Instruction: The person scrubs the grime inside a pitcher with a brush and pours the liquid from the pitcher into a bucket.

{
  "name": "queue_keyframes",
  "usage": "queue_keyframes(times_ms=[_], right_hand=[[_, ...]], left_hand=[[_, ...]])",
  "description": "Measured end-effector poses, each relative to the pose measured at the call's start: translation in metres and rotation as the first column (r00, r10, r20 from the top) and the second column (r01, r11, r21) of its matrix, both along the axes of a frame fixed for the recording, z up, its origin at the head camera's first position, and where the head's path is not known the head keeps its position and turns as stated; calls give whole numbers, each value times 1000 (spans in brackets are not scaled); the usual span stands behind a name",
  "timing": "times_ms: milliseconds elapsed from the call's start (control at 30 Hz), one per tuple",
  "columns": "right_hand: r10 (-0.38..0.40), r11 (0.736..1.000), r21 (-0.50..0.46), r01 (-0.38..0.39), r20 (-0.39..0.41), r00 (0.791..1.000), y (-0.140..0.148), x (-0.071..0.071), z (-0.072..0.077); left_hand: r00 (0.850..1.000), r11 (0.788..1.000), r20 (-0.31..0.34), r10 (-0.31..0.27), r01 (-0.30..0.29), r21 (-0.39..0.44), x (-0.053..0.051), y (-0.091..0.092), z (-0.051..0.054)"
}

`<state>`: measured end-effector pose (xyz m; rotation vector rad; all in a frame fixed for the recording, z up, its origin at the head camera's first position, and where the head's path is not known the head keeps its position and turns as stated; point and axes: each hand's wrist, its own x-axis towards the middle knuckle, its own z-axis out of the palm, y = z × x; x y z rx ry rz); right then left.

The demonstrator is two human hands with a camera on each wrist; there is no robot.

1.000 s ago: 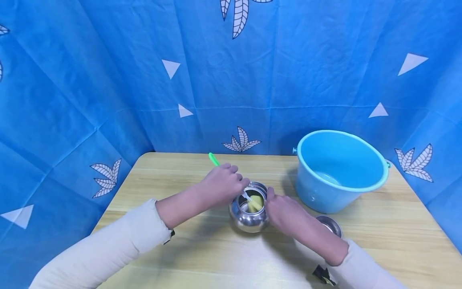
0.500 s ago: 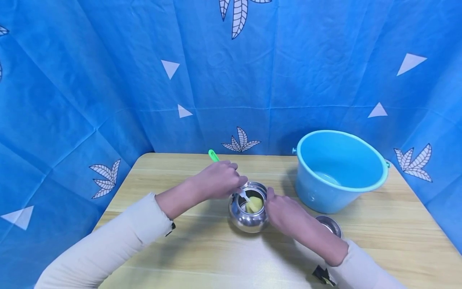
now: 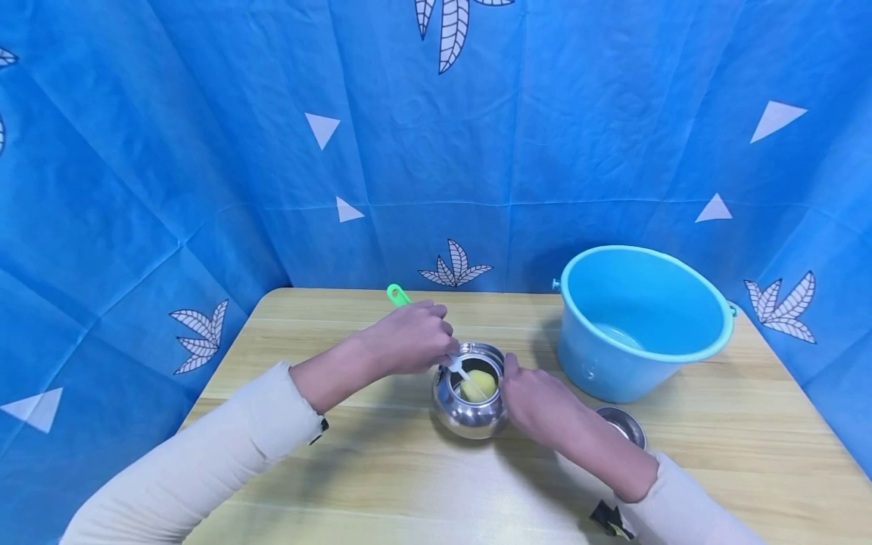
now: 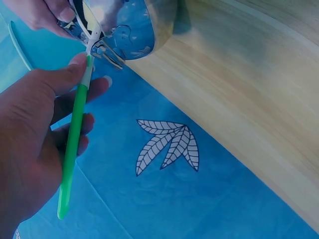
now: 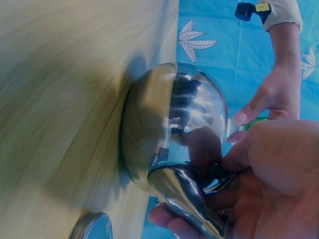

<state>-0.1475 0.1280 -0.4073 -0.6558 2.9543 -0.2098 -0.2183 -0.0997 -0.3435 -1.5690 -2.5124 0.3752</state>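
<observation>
Here both hands (image 3: 417,337) (image 3: 534,397) grip, left a sponge brush (image 4: 75,127), right a spouted steel pot (image 3: 471,415)

- Left sleeve (image 3: 191,458): plain off-white, lightly creased, at eight o'clock in the head view.
- Right sleeve (image 3: 681,507): off-white too, towards four o'clock, with a black fitting (image 3: 609,519).
- Left cuff (image 5: 283,17): black piece (image 5: 244,11), yellow patch (image 5: 262,7).

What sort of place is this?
Probably a staged tabletop set: blue patterned sheeting hangs behind and beside a wood-grain table, where a metal pot stands near a bucket.
</observation>
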Motion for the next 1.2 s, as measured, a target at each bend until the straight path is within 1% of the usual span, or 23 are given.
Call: queue_keyframes(times_ms=[100,300,333,367,433,467,567,633,800,900,1100,1167,1200], right_hand=[[2,1000,0,-2,-1,1000,0,0,0],[8,1000,2,-8,-6,1000,0,0,0],[9,1000,2,-9,-8,1000,0,0,0],[10,1000,3,-10,-9,1000,0,0,0],[14,1000,5,-14,-14,1000,0,0,0],[15,1000,3,-14,-15,1000,0,0,0],[14,1000,4,-14,-17,1000,0,0,1],[12,1000,5,-12,-17,1000,0,0,1],[13,1000,10,-13,-23,1000,0,0,1],[16,1000,13,-15,-26,1000,0,0,1],[7,1000,12,-7,-9,1000,0,-1,1],[5,1000,12,-5,-10,1000,0,-1,0],[6,1000,10,-5,-12,1000,0,0,0]], left_hand=[[1000,1000,-16,-5,5,-12,0,0,1],[1000,1000,-5,-11,11,-29,2,2,7],[1000,999,-12,-15,15,-39,3,3,9],[999,998,-32,-25,23,-58,4,4,10],[995,994,-89,-45,36,-99,8,6,13],[992,992,-118,-53,39,-119,10,7,15],[974,985,-213,-75,39,-169,17,11,17],[964,984,-254,-77,31,-178,21,14,18],[936,982,-338,-99,38,-183,29,17,18],[923,982,-370,-105,37,-187,32,18,17],[915,980,-392,-97,20,-196,33,20,16],[908,981,-408,-99,19,-194,34,21,16],[902,981,-421,-101,21,-191,34,22,16]])
